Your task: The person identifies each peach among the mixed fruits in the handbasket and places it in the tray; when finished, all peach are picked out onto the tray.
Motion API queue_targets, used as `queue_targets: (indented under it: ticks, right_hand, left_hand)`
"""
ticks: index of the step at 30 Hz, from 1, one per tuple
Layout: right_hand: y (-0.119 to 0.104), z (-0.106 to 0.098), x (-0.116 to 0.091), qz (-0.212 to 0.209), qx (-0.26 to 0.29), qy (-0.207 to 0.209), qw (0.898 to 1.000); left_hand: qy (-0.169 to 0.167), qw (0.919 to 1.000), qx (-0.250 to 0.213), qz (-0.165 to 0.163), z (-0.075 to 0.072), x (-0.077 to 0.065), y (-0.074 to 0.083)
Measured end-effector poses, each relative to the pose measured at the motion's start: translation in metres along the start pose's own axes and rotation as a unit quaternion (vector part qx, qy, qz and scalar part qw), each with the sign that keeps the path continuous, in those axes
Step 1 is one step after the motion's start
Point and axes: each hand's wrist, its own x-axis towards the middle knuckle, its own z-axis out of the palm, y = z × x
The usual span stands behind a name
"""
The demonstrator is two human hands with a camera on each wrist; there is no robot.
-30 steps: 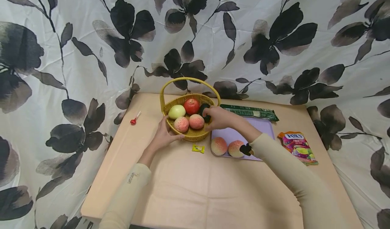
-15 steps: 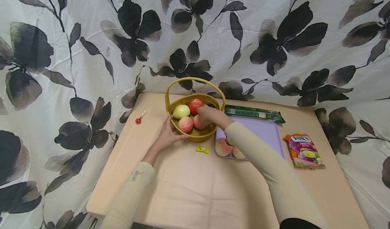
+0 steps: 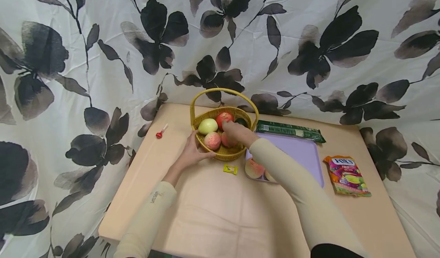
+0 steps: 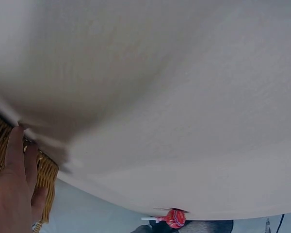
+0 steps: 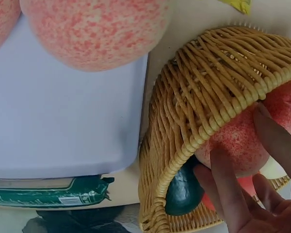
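A yellow wicker basket (image 3: 231, 157) with a tall handle stands at the back of the table. My left hand (image 3: 193, 151) rests along its outer left wall, the thumb stretched across the near side. In the left wrist view, fairly straight fingers lie against the wicker. Inside the basket my right hand (image 3: 238, 133) grips a speckled pink peach (image 5: 235, 145), fingers and thumb on opposite sides. Around it lie another peach (image 3: 212, 141), a pale green-yellow fruit (image 3: 207, 126), a red fruit (image 3: 224, 118) and a dark green fruit (image 5: 183, 190).
Right of the basket, a lilac tray (image 3: 302, 151) bears two peaches (image 3: 254, 169), partly behind the right sleeve. A green packet (image 3: 290, 131) lies behind it. A Fox's candy bag (image 3: 348, 175) is farther right, a yellow wrapped candy (image 3: 230, 169) in front, a red lollipop (image 3: 159, 134) at left.
My right hand has moved from the dark green fruit at the basket's right side left onto the near right peach. My left hand stays on the basket. The head view has shifted slightly.
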Motion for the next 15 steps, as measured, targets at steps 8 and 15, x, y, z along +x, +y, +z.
queue_targets:
  ticks: [8, 15]
  right_hand:
    - [0.008, 0.004, 0.008, -0.018, 0.001, 0.012, 1.0]
    - [0.019, 0.005, 0.013, -0.048, 0.016, 0.018, 0.999]
  left_hand:
    - [-0.004, 0.9999, -0.002, -0.009, 0.001, 0.0, 0.0]
    - [-0.004, 1.0, -0.006, -0.003, 0.001, 0.001, -0.001]
